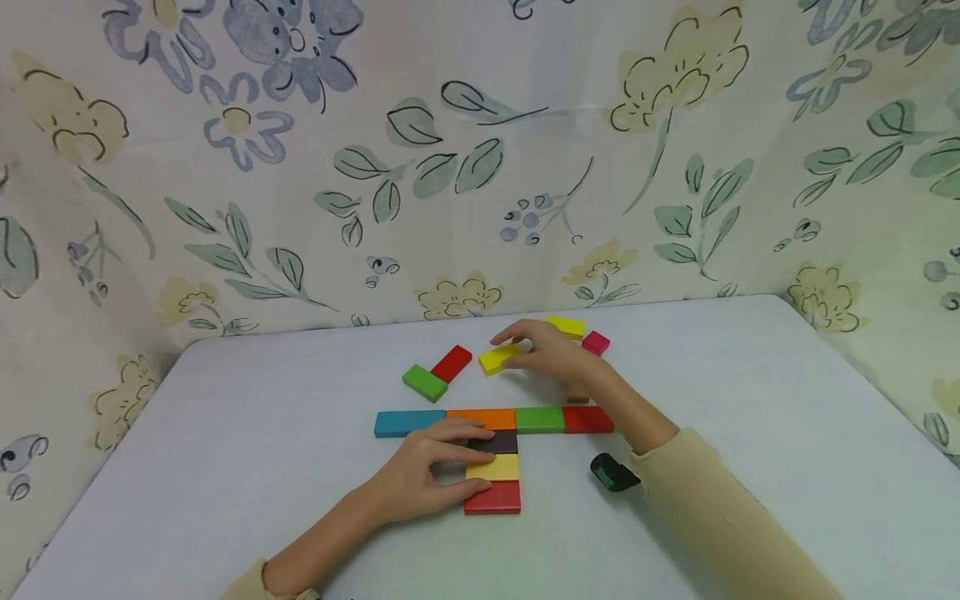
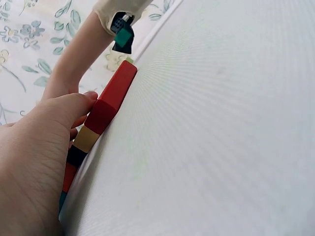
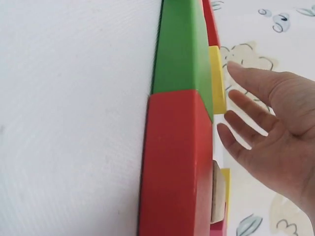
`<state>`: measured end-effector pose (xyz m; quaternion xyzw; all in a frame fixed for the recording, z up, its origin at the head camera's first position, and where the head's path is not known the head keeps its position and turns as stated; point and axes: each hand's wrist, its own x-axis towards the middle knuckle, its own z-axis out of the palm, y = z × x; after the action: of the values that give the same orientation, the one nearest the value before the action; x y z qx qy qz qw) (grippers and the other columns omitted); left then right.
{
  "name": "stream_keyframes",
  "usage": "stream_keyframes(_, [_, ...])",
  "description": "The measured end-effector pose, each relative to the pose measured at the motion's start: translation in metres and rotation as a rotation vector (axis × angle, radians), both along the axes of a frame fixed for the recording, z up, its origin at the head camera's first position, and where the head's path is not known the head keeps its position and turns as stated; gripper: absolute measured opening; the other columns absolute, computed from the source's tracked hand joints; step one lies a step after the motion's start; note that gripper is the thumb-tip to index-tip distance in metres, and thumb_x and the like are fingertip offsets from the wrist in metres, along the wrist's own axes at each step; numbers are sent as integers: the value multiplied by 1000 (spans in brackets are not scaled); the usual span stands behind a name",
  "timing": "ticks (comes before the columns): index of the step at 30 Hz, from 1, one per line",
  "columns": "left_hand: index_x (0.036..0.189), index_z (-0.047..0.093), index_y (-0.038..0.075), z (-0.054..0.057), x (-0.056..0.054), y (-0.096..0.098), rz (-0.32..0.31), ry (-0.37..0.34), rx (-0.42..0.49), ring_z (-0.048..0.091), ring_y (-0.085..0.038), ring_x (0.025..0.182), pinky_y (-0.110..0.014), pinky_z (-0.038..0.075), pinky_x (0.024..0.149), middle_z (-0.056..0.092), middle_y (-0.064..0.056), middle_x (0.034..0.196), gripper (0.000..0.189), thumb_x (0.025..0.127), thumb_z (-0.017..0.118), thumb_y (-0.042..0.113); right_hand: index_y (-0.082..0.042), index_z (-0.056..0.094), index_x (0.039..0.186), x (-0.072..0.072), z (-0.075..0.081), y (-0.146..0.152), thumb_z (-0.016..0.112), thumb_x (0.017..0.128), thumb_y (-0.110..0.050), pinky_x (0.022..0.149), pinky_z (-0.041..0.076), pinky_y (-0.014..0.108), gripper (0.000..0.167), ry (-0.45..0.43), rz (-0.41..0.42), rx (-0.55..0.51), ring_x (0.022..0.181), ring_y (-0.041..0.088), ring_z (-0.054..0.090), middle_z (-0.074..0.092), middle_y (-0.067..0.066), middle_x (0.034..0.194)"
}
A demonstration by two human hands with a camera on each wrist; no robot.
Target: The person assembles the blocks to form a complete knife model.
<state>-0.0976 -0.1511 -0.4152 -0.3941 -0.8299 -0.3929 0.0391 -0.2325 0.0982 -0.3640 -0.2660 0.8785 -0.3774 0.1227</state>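
Flat coloured blocks lie in a T. Its crossbar is a blue block (image 1: pixel 408 423), an orange block (image 1: pixel 480 417), a green block (image 1: pixel 538 420) and a red block (image 1: pixel 587 419). Down the stem run a dark block (image 1: pixel 504 442), a pale yellow block (image 1: pixel 491 468) and another red block (image 1: pixel 492 498). My left hand (image 1: pixel 416 473) rests on the stem from the left, thumb at the lowest block, fingers spread above. Beyond the crossbar, my right hand (image 1: pixel 551 350) is at a bright yellow block (image 1: pixel 495 360), thumb and forefinger near its sides; in the right wrist view its fingers are loosely bent.
Left of the right hand lie a loose green block (image 1: pixel 424 382) and a red one (image 1: pixel 452 364), touching. Behind it are another yellow block (image 1: pixel 567 327), a pink-red block (image 1: pixel 596 342) and a partly hidden brown block (image 1: pixel 577 396). A flowered cloth (image 1: pixel 480 208) hangs behind the white table (image 1: pixel 285 433).
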Motion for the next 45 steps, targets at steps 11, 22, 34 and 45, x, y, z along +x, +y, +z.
stream_keyframes(11, [121,82,19,0,0,0,4,-3,0,62,-21,130,-44,56,106,71,1,136,30,91,84,23,-7,75,129,-6,-3,-7,77,95,-10,108,53,44,34,8,-29,37,124,31,57,67,11,134])
stream_keyframes(22, [121,82,18,0,0,0,5,-5,0,61,-22,131,-45,55,107,72,1,136,30,91,84,23,-7,74,128,-7,-8,-9,79,95,-11,104,54,40,34,26,-20,58,116,28,57,68,10,131])
stream_keyframes(34, [120,82,18,1,1,1,8,-26,-1,62,-21,131,-45,55,107,72,1,136,30,91,85,22,-5,75,125,18,11,4,80,94,-15,94,55,39,32,117,-61,33,108,27,59,70,11,120])
stream_keyframes(45, [121,82,19,1,1,0,14,-14,-22,61,-22,131,-45,55,107,71,2,136,30,92,84,25,-6,76,121,68,23,27,83,92,-15,86,56,34,32,170,-112,6,101,24,60,71,8,114])
